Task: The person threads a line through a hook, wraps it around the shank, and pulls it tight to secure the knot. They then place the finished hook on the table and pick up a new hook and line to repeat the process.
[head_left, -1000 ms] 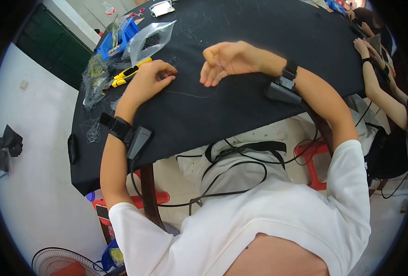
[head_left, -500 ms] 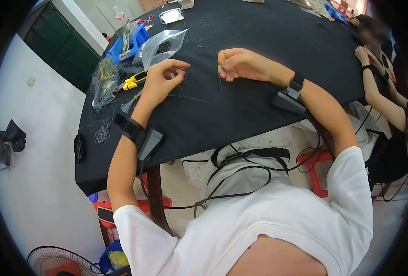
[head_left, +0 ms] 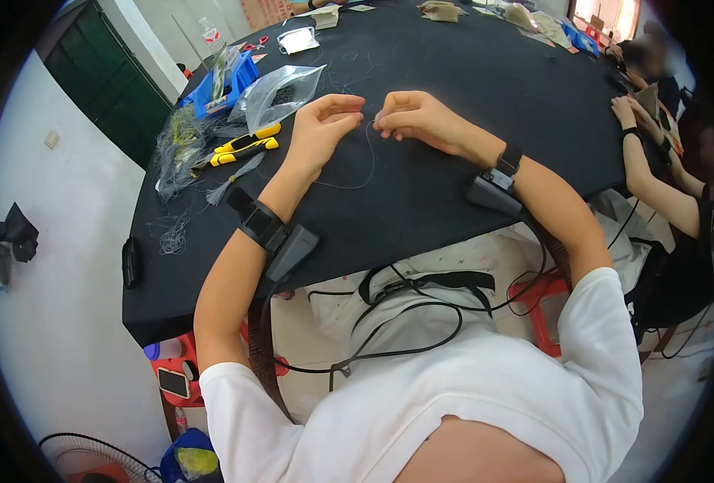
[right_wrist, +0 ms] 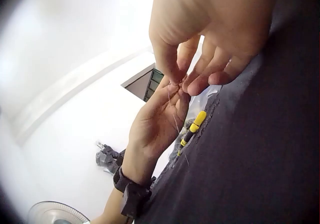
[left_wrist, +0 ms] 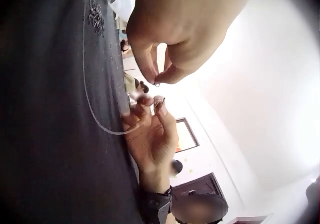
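Observation:
The left hand [head_left: 318, 133] and the right hand [head_left: 425, 121] are raised over the black tabletop, fingertips close together with a narrow gap. In the left wrist view the left hand [left_wrist: 182, 34] pinches a tiny loop [left_wrist: 157, 85] between thumb and forefinger. Just below it, the right hand [left_wrist: 155, 139] pinches a small thin item [left_wrist: 159, 103], too small to identify. A thin clear line [left_wrist: 86, 79] runs from the right hand in a curve above the cloth. In the right wrist view the line [right_wrist: 173, 109] hangs from the right fingertips, across the left palm.
Yellow-black pliers [head_left: 244, 150], a tied bundle of line [head_left: 234, 179], tangled line [head_left: 176, 149], a clear bag [head_left: 276, 95] and a blue bin [head_left: 222, 87] lie left of the hands. A white mask [head_left: 299, 40] lies farther back. Another person's arms [head_left: 654, 165] are at the right.
The left hand has moved right and up toward the right hand, closing most of the gap. The right fingers have gone from spread to pinching, and more of the pliers shows.

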### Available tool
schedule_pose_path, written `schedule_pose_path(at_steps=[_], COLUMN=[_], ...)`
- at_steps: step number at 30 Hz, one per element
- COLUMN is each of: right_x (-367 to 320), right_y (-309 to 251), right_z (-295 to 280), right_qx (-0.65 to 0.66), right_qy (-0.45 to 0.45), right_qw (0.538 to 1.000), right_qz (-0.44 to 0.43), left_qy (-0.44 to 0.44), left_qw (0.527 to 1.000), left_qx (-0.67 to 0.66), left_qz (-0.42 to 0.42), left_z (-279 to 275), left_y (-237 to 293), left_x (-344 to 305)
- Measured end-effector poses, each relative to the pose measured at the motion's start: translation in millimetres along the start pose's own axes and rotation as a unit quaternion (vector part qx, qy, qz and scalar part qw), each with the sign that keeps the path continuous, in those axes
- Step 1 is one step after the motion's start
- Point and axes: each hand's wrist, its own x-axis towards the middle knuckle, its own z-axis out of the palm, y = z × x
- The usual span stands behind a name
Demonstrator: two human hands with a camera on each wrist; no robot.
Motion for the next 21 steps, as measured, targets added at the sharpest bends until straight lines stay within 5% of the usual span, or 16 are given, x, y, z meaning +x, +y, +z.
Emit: schedule_pose_path(at_steps=[14, 21], right_x=[0, 2], right_y=[0, 6], right_z=[2, 3], right_qx=[-0.016, -0.018], right_qy=[-0.019, -0.026], right_qw=[0.999, 0.999], right_qz=[0.028, -0.018], left_qy=[-0.017, -0.04], left_qw=[0.997, 0.969], left_qx=[-0.062, -0.231], left_qz=[0.036, -0.083], left_z=[12, 12], left_y=[1, 2], left_x=[-22, -26])
